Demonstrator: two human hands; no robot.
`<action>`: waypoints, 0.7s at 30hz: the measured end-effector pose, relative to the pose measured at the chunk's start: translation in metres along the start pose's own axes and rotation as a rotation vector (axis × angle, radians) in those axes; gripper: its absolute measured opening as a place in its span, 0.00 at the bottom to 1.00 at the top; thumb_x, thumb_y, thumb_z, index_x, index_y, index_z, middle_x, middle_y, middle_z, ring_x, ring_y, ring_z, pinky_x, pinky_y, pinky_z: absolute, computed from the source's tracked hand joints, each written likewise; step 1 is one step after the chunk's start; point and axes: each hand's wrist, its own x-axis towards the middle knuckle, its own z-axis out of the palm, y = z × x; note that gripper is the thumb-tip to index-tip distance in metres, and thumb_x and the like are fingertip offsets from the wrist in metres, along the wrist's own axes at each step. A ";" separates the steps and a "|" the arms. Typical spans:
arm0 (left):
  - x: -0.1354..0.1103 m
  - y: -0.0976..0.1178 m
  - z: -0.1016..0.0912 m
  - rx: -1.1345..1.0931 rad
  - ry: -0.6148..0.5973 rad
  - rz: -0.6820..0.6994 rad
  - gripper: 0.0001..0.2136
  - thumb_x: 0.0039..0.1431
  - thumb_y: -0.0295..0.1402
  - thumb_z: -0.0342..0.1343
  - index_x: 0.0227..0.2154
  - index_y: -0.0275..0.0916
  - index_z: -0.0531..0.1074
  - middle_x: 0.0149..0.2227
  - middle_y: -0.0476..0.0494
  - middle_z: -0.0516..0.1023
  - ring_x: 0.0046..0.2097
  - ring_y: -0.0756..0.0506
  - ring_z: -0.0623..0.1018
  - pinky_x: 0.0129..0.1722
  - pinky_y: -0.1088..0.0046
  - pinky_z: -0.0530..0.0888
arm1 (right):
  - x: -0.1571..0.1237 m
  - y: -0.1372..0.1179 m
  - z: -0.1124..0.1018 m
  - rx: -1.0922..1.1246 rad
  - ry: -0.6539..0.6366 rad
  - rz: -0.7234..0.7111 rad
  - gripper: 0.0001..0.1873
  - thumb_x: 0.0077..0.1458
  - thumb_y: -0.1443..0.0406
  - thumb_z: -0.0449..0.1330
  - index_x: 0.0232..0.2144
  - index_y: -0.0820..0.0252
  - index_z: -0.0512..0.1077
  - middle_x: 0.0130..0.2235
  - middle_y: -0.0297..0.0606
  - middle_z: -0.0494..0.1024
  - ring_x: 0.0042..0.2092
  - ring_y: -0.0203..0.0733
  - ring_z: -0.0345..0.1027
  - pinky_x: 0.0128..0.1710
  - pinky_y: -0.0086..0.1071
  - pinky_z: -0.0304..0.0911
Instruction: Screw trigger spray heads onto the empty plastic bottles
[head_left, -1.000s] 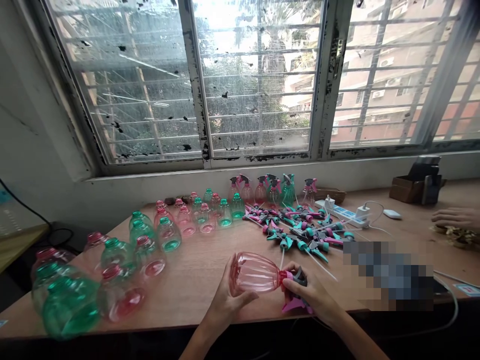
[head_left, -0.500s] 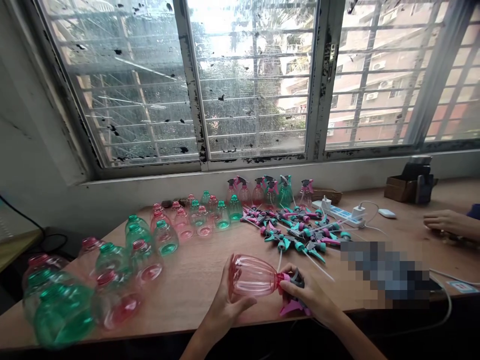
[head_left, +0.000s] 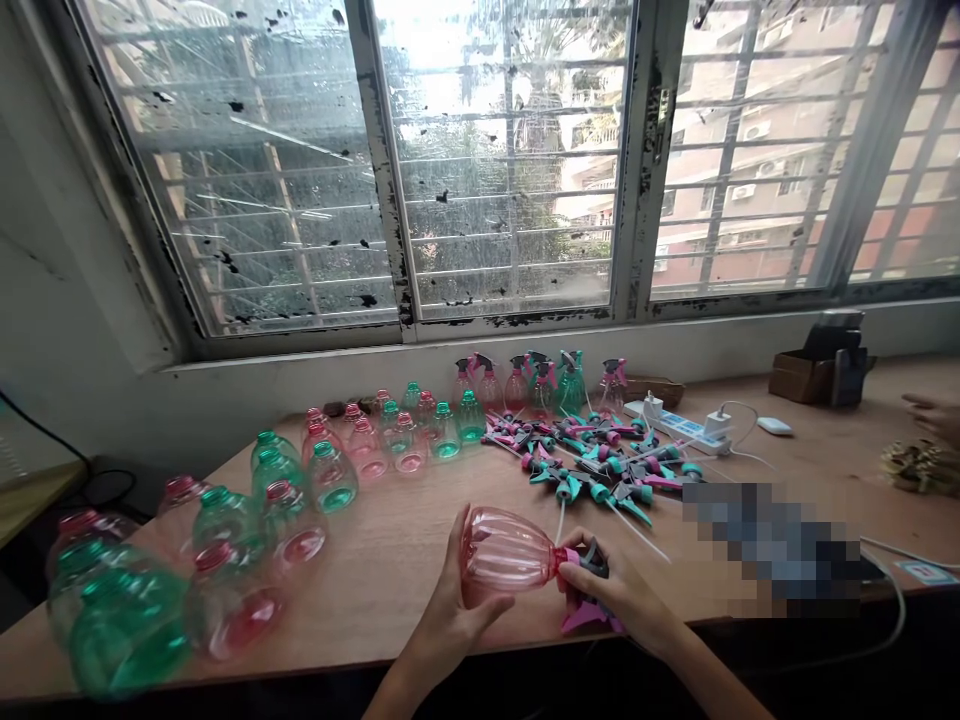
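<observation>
A clear pink spray bottle (head_left: 510,550) lies sideways in the air above the table's front edge. My left hand (head_left: 457,590) is wrapped round its base. At its neck, my right hand (head_left: 600,580) grips a pink and grey trigger spray head (head_left: 592,612), which sits against the bottle's mouth. My fingers partly hide the collar, so how tightly it is seated cannot be made out. Beyond my hands lies a pile of loose spray heads (head_left: 592,455) in pink, teal and grey, some with white tubes.
Several open green and pink bottles (head_left: 330,478) stand at left. Finished-looking spray bottles (head_left: 517,385) line the wall below the window. A power strip (head_left: 682,428), a pixelated patch (head_left: 772,545) and a cardboard box (head_left: 795,378) are to the right. Another person's hand (head_left: 930,410) shows at the right edge.
My hands and the pink bottle have barely moved. At the right edge, the other person's hand has drawn back, uncovering a brownish bundle on the table.
</observation>
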 end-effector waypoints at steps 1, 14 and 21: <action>0.000 0.000 0.000 -0.018 0.001 -0.009 0.51 0.53 0.39 0.69 0.70 0.50 0.39 0.70 0.38 0.54 0.69 0.34 0.57 0.70 0.52 0.48 | 0.000 0.000 0.000 -0.010 -0.002 0.000 0.20 0.53 0.52 0.69 0.35 0.60 0.69 0.26 0.33 0.78 0.26 0.37 0.72 0.27 0.29 0.65; 0.002 0.016 0.007 -0.168 -0.058 -0.076 0.44 0.57 0.43 0.65 0.69 0.43 0.45 0.67 0.33 0.62 0.67 0.31 0.62 0.67 0.53 0.58 | 0.002 0.001 -0.001 0.030 0.005 0.002 0.18 0.54 0.53 0.69 0.32 0.61 0.70 0.24 0.32 0.78 0.24 0.37 0.71 0.25 0.28 0.63; 0.000 0.008 0.004 -0.118 -0.025 -0.057 0.42 0.56 0.42 0.67 0.68 0.46 0.49 0.65 0.34 0.64 0.66 0.31 0.63 0.67 0.52 0.58 | 0.000 -0.001 0.000 0.047 0.023 0.007 0.19 0.53 0.51 0.68 0.33 0.60 0.69 0.25 0.32 0.77 0.24 0.38 0.71 0.25 0.30 0.65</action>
